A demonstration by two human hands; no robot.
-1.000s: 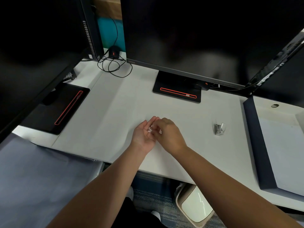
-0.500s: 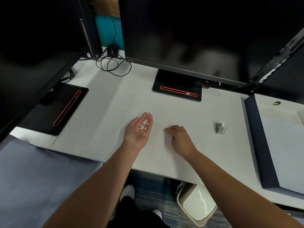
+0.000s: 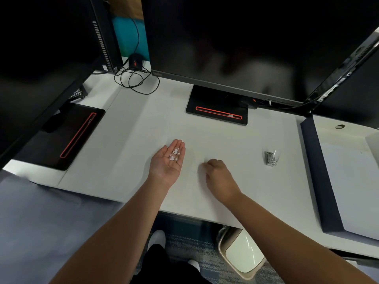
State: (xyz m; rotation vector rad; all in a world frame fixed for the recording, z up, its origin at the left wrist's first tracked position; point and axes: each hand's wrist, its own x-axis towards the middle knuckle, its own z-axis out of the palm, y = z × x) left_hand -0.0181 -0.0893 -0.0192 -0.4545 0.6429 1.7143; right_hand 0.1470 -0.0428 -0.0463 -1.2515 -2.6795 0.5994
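Observation:
My left hand [image 3: 164, 168] lies palm up over the white desk [image 3: 131, 144], fingers straight. Several small white round pieces [image 3: 174, 154] sit loose on its palm and fingers. My right hand [image 3: 219, 177] is a short way to the right, back upward, with its fingers curled and their tips down at the desk surface. Whether a piece is pinched between them is hidden. A small metal and clear-plastic object [image 3: 271, 158] stands further right on the desk, apart from both hands.
A large dark monitor stands at the back on a black base with a red slot [image 3: 217, 106]. A second black base [image 3: 67, 134] is at the left, with coiled cables [image 3: 135, 78] behind. A dark-edged board [image 3: 311, 171] lies at the right. A bin [image 3: 242, 253] stands under the desk.
My right hand has left the left palm and moved right and down to the desk. The left hand stays palm up with the white pieces uncovered.

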